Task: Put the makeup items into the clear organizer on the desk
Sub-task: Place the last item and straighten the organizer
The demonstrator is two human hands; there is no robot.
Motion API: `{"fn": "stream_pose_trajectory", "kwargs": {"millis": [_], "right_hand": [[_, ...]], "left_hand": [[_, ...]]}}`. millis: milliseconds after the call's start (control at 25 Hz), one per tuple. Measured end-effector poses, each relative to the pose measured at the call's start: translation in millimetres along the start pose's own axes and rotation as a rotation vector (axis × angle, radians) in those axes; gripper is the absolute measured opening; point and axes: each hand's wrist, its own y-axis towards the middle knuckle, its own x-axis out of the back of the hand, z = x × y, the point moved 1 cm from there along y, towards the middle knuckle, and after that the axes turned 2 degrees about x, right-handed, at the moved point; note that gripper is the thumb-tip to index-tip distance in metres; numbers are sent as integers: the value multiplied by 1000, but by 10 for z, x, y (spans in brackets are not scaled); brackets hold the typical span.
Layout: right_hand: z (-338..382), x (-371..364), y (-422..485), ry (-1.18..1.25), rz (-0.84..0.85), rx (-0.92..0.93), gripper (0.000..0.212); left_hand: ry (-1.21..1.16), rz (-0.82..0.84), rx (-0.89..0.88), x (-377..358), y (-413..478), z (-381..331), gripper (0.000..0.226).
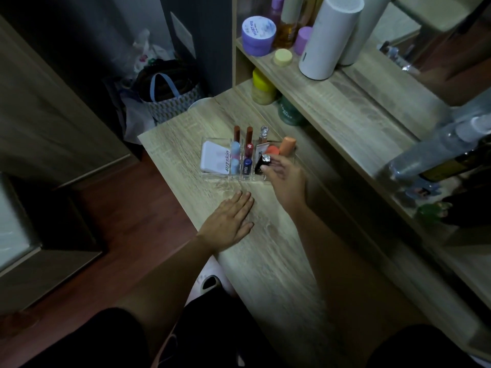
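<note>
A clear organizer (212,177) stands on the wooden desk (265,261). It holds a white compact (212,158), a light blue tube (235,158), two red lip tubes (249,142), a blue Nivea stick (247,166), a clear-capped bottle (263,134) and orange items (288,146). My right hand (285,176) hovers over the organizer's right end, its fingers closed on a black item with a silver top (263,162) that sits in or just above a compartment. My left hand (231,219) lies flat and open on the desk in front of the organizer.
A shelf unit (345,110) rises behind the desk with a purple jar (258,33), a white cylinder (329,35), bottles and a yellow-lidded jar (263,87). A patterned bag (170,99) sits on the floor at the desk's far left end. A mirror stands at right.
</note>
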Motion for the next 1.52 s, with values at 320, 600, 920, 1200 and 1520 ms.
{"fn": "stream_pose_trajectory", "kwargs": {"millis": [320,600,920,1200,1520], "right_hand": [[23,-97,12,-72,-44,68,37],[-1,-93,-20,-196,-15,95,35],[28,-165,-42,-245,-35,43,35],[40,-153,-17,-265,-2,48,45],[-324,21,-142,-362,-185,-91,81]], "left_hand": [[-22,12,4,-7,13,4,61],[-25,11,4,-49,12,31,62],[-58,3,5,-33,12,24,62],[-164,-49,55,32,-15,18,58],[-609,-479,762,307,54,438,52]]}}
